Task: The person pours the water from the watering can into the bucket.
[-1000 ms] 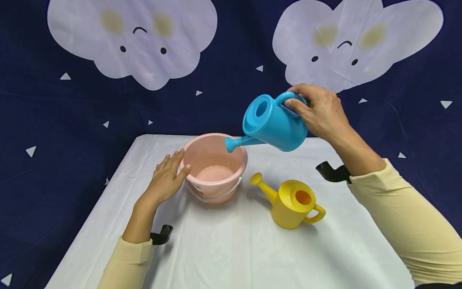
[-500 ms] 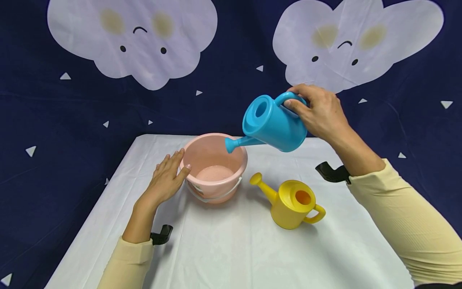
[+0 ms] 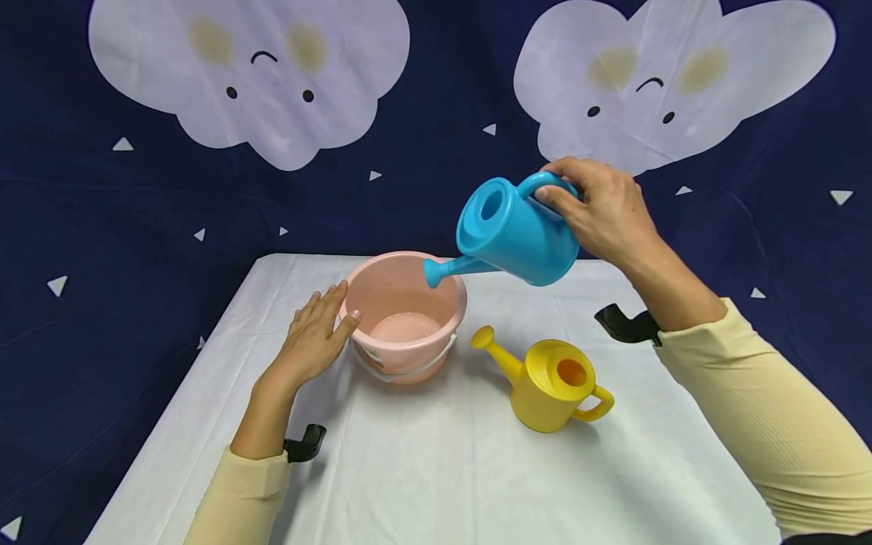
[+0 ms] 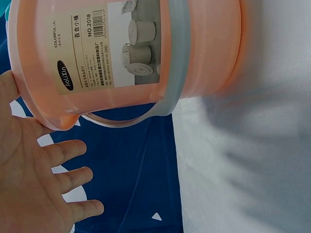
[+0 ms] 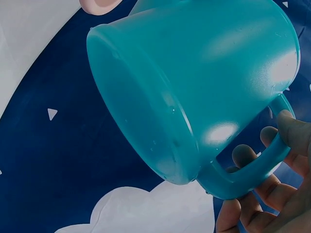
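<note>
My right hand (image 3: 608, 208) grips the handle of a blue watering can (image 3: 524, 238), fingers curled round it, as the right wrist view also shows. The can is held in the air, tilted with its spout (image 3: 443, 271) down over the right side of a pink bucket (image 3: 407, 352). Shiny patches mark the bucket's inside bottom; I cannot tell whether water is falling. Against the bucket's left rim my left hand (image 3: 315, 333) rests with straight, spread fingers. In the left wrist view the bucket's paper label (image 4: 97, 48) and pale handle (image 4: 177, 53) show.
A yellow watering can (image 3: 548, 386) stands upright on the white-covered table (image 3: 409, 469), right of the bucket, its spout pointing at the bucket. Behind the table hangs a dark blue cloth (image 3: 436, 136) with clouds and small triangles.
</note>
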A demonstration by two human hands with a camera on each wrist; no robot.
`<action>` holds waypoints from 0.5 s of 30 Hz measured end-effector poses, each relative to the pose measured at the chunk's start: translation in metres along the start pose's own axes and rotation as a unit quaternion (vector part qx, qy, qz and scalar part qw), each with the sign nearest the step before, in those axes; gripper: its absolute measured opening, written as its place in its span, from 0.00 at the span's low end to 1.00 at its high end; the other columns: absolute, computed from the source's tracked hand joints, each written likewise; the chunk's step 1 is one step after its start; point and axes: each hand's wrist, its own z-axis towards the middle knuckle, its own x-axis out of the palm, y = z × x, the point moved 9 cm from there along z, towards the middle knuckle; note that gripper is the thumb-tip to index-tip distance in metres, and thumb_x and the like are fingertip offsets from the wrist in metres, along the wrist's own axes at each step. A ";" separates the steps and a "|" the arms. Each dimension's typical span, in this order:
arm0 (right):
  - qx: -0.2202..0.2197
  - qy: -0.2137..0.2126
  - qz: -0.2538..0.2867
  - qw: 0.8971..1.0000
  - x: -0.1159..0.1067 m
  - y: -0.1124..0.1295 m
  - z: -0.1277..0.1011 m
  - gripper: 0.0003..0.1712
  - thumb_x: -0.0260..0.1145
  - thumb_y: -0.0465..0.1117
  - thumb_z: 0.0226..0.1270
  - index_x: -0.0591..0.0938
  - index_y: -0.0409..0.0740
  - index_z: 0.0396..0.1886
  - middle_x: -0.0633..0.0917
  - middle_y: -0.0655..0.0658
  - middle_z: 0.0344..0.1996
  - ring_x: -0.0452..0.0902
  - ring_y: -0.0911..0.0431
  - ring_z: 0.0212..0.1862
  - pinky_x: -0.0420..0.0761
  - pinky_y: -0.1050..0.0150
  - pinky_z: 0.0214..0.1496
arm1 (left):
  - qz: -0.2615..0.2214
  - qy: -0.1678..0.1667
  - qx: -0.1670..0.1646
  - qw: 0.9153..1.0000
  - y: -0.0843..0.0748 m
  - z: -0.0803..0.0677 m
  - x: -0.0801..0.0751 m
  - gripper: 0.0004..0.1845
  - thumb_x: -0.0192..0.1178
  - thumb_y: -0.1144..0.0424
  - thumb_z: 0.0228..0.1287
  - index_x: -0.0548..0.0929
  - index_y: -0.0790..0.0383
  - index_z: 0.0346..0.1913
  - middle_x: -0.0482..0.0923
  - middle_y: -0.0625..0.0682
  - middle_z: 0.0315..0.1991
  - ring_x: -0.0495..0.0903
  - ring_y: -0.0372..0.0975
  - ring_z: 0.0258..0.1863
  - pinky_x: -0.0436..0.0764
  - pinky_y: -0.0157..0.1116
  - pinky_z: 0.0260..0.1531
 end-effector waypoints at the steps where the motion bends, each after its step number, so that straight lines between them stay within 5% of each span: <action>1: -0.001 -0.001 -0.001 1.000 0.000 0.000 0.000 0.20 0.57 0.54 0.69 0.80 0.49 0.53 0.83 0.41 0.50 0.75 0.41 0.56 0.70 0.40 0.58 | 0.000 0.000 0.000 1.000 0.000 0.000 0.000 0.37 0.35 0.37 0.71 0.42 0.48 0.76 0.41 0.57 0.77 0.36 0.56 0.76 0.36 0.63 0.68; 15: -0.017 -0.005 -0.008 1.000 -0.001 0.006 0.001 0.19 0.58 0.53 0.69 0.81 0.48 0.52 0.84 0.40 0.48 0.76 0.41 0.55 0.71 0.41 0.57 | -0.001 0.000 0.000 1.000 0.000 0.000 0.000 0.37 0.35 0.37 0.71 0.42 0.48 0.76 0.41 0.57 0.77 0.36 0.57 0.76 0.36 0.63 0.68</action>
